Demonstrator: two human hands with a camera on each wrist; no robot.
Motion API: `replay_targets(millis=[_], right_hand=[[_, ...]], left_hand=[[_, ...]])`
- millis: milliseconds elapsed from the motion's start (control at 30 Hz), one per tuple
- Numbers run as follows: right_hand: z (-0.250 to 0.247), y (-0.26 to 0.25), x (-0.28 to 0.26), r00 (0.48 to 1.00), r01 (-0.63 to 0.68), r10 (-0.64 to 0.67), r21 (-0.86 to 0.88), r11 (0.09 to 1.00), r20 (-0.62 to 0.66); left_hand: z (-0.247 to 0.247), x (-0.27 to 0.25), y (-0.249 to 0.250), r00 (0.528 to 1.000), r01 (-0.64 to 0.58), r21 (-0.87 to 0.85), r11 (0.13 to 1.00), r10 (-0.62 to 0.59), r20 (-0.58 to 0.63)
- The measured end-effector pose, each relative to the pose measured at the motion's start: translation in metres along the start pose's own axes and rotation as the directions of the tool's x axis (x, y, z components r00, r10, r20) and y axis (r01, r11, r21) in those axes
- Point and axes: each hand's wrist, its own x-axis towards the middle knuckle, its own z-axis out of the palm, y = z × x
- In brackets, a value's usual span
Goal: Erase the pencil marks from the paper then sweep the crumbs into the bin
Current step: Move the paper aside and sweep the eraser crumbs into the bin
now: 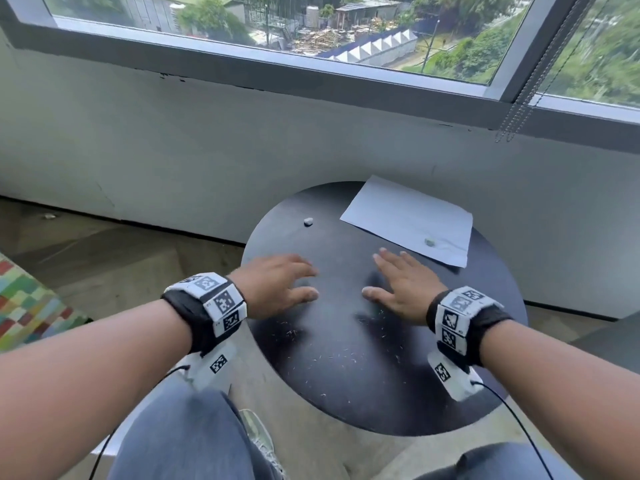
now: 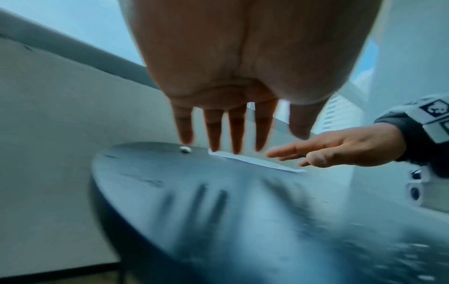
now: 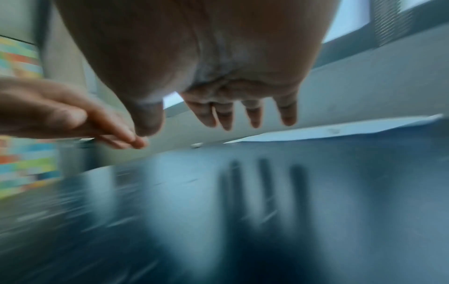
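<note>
A white sheet of paper (image 1: 405,216) lies at the far right of a round black table (image 1: 346,403). A small grey-green lump (image 1: 430,242) sits on the sheet's near corner. A little white eraser (image 1: 307,221) lies on the table to the left of the paper. Pale crumbs (image 1: 329,356) are scattered over the near half of the table. My left hand (image 1: 298,282) and right hand (image 1: 391,278) are side by side, palms down, a little above the table's middle. Both have straight, spread fingers and hold nothing. The wrist views show the left fingers (image 2: 213,132) and right fingers (image 3: 253,117) above their shadows.
A white wall (image 1: 207,150) under a window (image 1: 311,26) runs just behind the table. Blind chains (image 1: 519,109) hang at the right. A colourful patchwork surface (image 1: 24,306) is at the left, and my knees (image 1: 194,438) are below the table's near edge.
</note>
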Motion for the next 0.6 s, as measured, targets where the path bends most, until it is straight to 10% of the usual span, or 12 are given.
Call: replay_targets(millis=[133, 267, 467, 600], right_hand=[[0.011, -0.016, -0.009, 0.995, 0.013, -0.003, -0.09, 0.996, 0.104], [0.02, -0.053, -0.034, 0.944, 0.305, -0.298, -0.027, 0.952, 0.141], [0.009, -0.043, 0.008, 0.998, -0.054, 0.053, 0.03, 0.998, 0.038], [0.023, -0.071, -0.023, 0.984, 0.158, -0.148, -0.104, 0.982, 0.102]], left_hand=[[0.009, -0.016, -0.014, 0.947, 0.254, 0.2, 0.946, -0.285, 0.148], [0.015, -0.043, 0.0, 0.938, 0.025, 0.206, 0.978, -0.095, 0.333], [0.011, -0.036, -0.013, 0.965, 0.207, 0.178, 0.962, -0.231, 0.125], [0.019, -0.05, -0.003, 0.943, 0.2, 0.199, 0.959, -0.244, 0.226]])
